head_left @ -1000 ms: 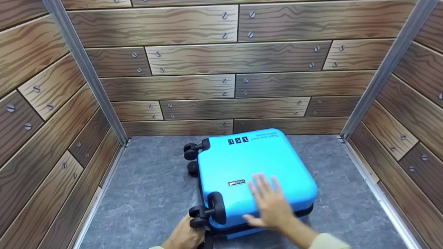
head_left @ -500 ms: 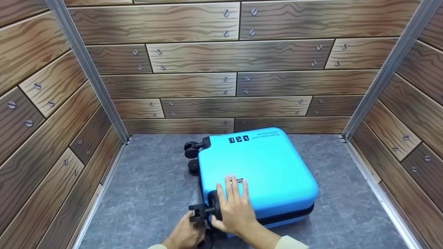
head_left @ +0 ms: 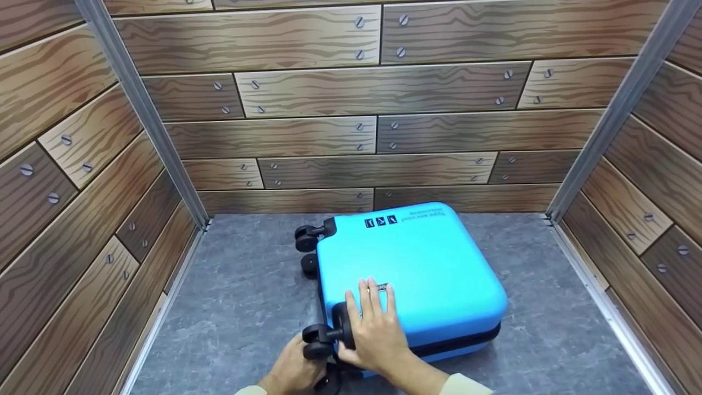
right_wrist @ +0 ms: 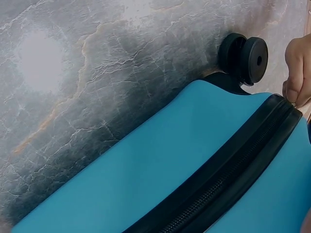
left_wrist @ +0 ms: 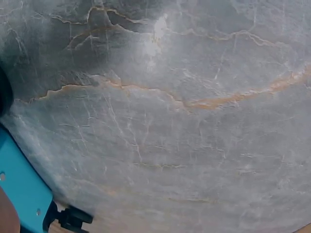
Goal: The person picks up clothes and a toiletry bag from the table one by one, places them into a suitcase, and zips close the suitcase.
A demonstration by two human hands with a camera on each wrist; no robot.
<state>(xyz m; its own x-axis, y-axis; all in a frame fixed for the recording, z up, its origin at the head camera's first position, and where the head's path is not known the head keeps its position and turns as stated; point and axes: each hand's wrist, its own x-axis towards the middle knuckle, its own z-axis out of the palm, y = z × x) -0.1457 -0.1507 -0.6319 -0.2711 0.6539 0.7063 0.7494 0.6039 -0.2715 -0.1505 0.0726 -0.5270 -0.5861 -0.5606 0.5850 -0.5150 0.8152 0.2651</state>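
Note:
A bright blue hard-shell suitcase (head_left: 406, 258) lies flat on its side, its wheels pointing left. My right hand (head_left: 378, 334), fingers straight and spread, rests on the near-left corner beside a black wheel (head_left: 318, 341) and partly covers the small logo plate (head_left: 382, 287). Low by that same corner, my left hand (head_left: 296, 365) is partly hidden under the wheel. In the right wrist view, the curled fingers of the left hand (right_wrist: 297, 73) pinch a zipper pull (right_wrist: 292, 103) at the end of the black zipper (right_wrist: 214, 189). The zipper teeth look closed along the visible side.
Grey marbled floor (head_left: 236, 307) surrounds the suitcase. Wood-patterned walls (head_left: 307, 93) stand at the back and both sides, with metal posts (head_left: 140, 104) in the corners. More black wheels (head_left: 307, 239) stick out on the suitcase's far left.
My right hand has slid left across the suitcase top to the corner by the near wheel, then stayed there. The near wheel has swivelled a little. The left hand remains at the corner.

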